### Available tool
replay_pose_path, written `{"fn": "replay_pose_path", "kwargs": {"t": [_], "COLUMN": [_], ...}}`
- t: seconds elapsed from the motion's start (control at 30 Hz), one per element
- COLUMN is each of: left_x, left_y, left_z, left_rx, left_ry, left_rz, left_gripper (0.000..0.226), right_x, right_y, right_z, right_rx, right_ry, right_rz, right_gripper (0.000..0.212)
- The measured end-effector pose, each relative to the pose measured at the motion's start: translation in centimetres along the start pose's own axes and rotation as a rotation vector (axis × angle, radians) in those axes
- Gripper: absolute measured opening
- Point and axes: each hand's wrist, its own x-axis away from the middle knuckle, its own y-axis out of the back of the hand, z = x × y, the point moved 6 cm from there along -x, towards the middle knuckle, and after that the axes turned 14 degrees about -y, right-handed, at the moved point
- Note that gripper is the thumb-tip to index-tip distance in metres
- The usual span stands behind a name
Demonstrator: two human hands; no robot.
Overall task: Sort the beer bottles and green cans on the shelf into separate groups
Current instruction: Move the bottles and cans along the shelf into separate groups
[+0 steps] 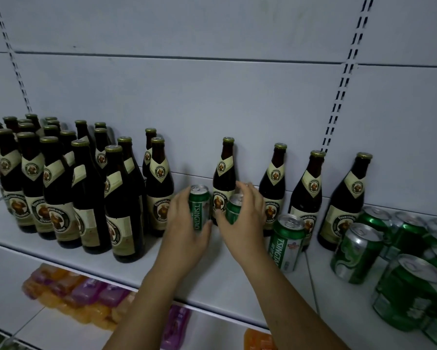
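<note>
Several dark beer bottles (pixel 91 198) with cream labels crowd the left part of the white shelf (pixel 225 271). More bottles stand singly along the back wall, one (pixel 223 173) right behind my hands and others (pixel 307 193) to the right. My left hand (pixel 187 223) grips a green Tsingtao can (pixel 199 205) at mid-shelf. My right hand (pixel 247 213) grips a second green can (pixel 233 208) just beside it. Another green can (pixel 285 243) stands alone to the right of my right wrist. Several green cans (pixel 401 261) cluster at the far right.
Slotted uprights (pixel 343 79) run up the grey back panel. Below the shelf's front edge lies a lower shelf with orange and purple packets (pixel 86 296). Bare shelf surface lies in front of my hands.
</note>
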Motion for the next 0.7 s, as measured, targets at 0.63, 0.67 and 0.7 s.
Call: {"fn": "replay_pose_path", "kwargs": {"t": [0.63,0.67,0.7], "left_x": [-1.5,-0.9,-0.3], "left_y": [-3.7,-3.1,-2.3], "left_z": [0.8,0.2,-0.3], "left_rx": [0.083,0.104,0.118], "left_ry": [0.196,0.194,0.186], "left_rz": [0.011,-0.018,-0.047], "left_gripper": [0.097,0.098,0.098], "right_x": [1.8,2.4,3.1], "right_y": [-0.5,-0.2,0.2], "right_z": [-2.9,-2.3,-1.6], "right_rx": [-0.086,-0.087,-0.094], "right_ry": [-0.252,-0.237,-0.214], "right_rz": [0.201,0.204,0.2], "right_gripper": [0.1,0.1,0.1]}}
